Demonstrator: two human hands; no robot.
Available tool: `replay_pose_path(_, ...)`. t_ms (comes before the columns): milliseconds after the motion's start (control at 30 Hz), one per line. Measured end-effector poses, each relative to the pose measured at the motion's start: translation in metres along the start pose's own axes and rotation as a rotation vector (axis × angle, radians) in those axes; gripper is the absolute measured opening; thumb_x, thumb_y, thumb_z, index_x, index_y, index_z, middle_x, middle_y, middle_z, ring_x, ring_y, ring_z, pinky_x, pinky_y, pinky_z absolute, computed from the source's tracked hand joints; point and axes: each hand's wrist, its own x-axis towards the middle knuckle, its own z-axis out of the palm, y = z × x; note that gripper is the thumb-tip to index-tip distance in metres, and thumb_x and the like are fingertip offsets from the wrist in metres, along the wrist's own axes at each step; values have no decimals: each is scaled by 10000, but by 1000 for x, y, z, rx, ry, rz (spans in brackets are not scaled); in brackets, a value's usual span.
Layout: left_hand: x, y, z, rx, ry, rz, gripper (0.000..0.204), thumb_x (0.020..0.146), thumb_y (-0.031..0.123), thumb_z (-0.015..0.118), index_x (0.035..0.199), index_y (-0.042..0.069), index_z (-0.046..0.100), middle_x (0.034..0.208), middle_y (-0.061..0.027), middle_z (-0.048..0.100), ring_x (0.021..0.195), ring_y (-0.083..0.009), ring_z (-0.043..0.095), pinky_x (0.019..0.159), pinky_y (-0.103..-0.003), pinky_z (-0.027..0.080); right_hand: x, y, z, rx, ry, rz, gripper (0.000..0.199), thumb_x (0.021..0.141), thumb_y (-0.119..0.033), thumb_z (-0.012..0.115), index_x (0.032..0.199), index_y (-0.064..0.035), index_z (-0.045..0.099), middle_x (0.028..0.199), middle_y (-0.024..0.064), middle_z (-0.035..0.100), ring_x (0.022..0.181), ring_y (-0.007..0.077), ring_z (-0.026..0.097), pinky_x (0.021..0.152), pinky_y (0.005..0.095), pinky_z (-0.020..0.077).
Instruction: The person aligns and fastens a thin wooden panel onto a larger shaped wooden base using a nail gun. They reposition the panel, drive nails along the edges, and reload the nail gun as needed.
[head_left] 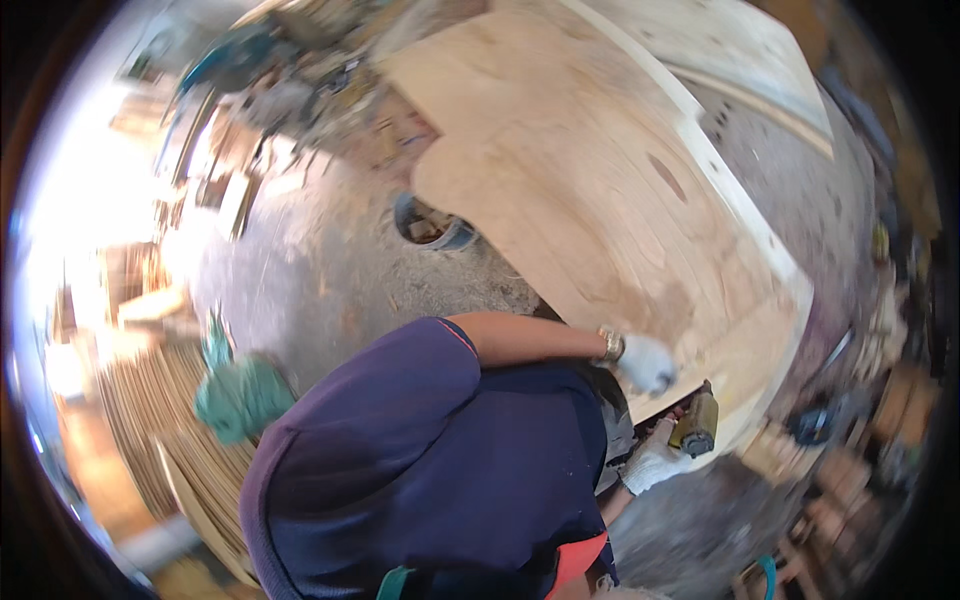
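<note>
A large curved plywood sheet point(580, 170) lies tilted across the upper right, with a pale board edge point(745, 215) along its far side. My left hand point(645, 363), in a white glove with a wristband, rests flat on the sheet's near corner. My right hand point(652, 462), also white-gloved, is below the sheet's edge and grips a small olive-yellow power tool point(697, 422) held against the underside of that corner. My dark blue shirt point(420, 470) fills the lower middle. The picture is blurred.
A dusty concrete floor point(320, 280) with sawdust spreads to the left. A blue bucket point(435, 228) stands by the sheet's rounded end. Stacked thin wood strips point(165, 440) and a green cloth point(240, 398) lie at lower left. Workshop clutter lines the top left and right rim.
</note>
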Motion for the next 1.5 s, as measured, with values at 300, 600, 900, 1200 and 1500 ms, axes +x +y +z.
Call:
replay_pose_path(300,-82,60,10,-230,637,-306,539,882,415,695,1295,116,517,925,-199,715,894,-403,713,750,-490,554,18,-34,47,12,-460,-477,324,967,-32,654,1264,85,593,1163,154,693,1026,238,691,860,351,584)
replay_pose_path(600,-124,51,37,-123,890,-380,720,912,409,655,1501,119,359,949,-200,704,851,-426,698,719,-511,550,-26,-21,64,-52,-658,-723,419,984,-111,669,1336,52,509,1150,155,680,1027,236,689,848,347,584)
replay_pose_path(900,-176,21,2,-74,944,-386,611,913,438,638,1431,157,475,830,-208,690,785,-430,691,679,-529,538,-60,-54,123,32,-713,-609,349,974,-122,685,1259,34,558,1066,133,665,947,229,673,832,350,566)
replay_pose_path(1200,-341,-103,-86,-43,692,-367,562,957,571,533,978,42,722,830,-250,701,813,-437,692,725,-504,550,-100,-71,328,-121,-771,-566,299,890,-142,745,1122,-8,612,936,93,677,871,239,669,813,391,541)
replay_pose_path(1500,-554,-183,-201,-30,1242,-642,219,929,299,599,974,93,660,817,-172,700,802,-406,689,680,-476,530,-133,-109,474,-429,-820,-599,347,796,-206,769,1026,38,678,883,172,734,807,307,732,727,399,556)
